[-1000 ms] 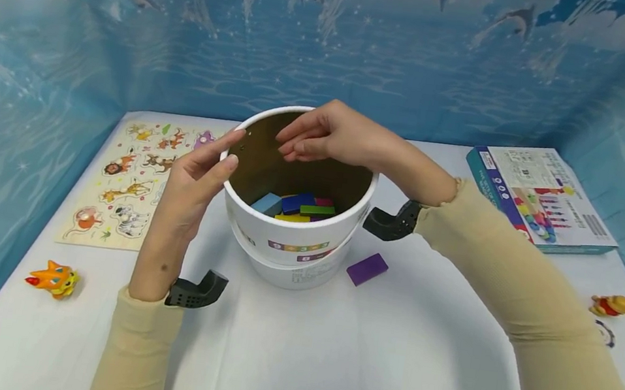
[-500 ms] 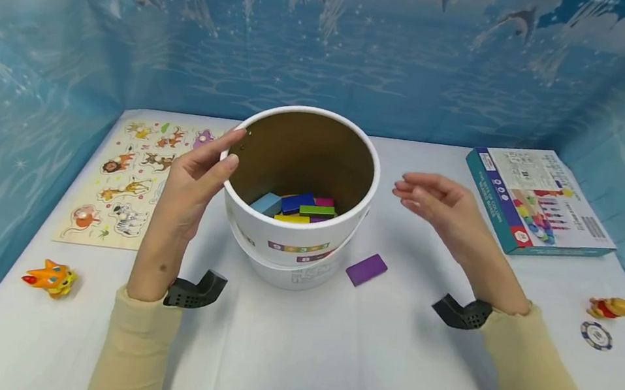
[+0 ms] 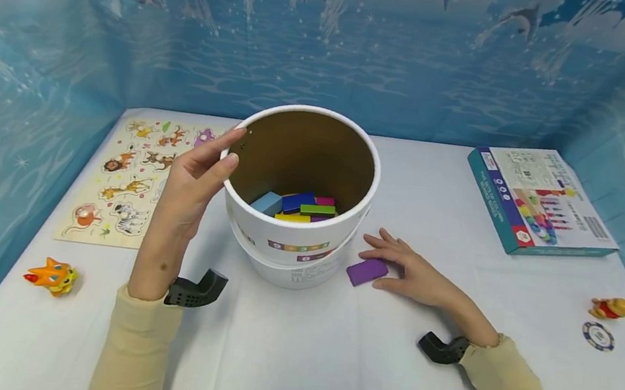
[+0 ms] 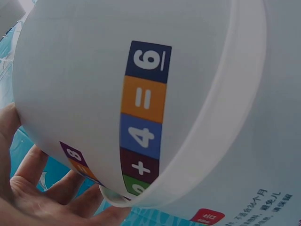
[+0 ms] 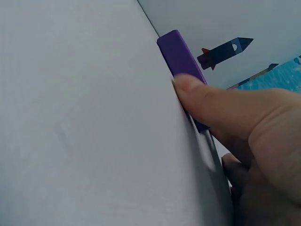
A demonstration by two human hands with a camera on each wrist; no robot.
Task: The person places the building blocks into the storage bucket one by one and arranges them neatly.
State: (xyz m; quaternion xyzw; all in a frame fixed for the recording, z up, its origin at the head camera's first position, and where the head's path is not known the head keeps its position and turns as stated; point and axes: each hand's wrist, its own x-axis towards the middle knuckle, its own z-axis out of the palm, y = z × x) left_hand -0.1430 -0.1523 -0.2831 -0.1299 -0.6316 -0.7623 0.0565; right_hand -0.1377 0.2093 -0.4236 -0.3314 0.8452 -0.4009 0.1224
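A white bucket [image 3: 287,251] stands at mid table with several coloured blocks [image 3: 296,205] at its bottom. My left hand [image 3: 188,195] holds its left rim, thumb and forefinger at the edge and the other fingers along the outer wall. In the left wrist view, those fingers [image 4: 61,188] lie against the bucket's side, which bears printed sums. Right of the bucket, a purple block [image 3: 367,272] lies flat on the white cloth. My right hand [image 3: 422,279] is low beside this block, fingers spread past its far side. In the right wrist view, the thumb [image 5: 197,96] overlaps the purple block.
An animal puzzle board [image 3: 122,196] lies behind the left arm, an orange toy figure [image 3: 52,277] in front of it. At the right are a flat toy box [image 3: 545,202], a small bear figure [image 3: 614,307] and two round chips [image 3: 599,336]. A blue dolphin curtain [image 3: 330,59] encloses the table.
My right hand has come out from over the bucket, swung right, then lowered to the purple block with its fingers spreading. The left hand stays on the rim.
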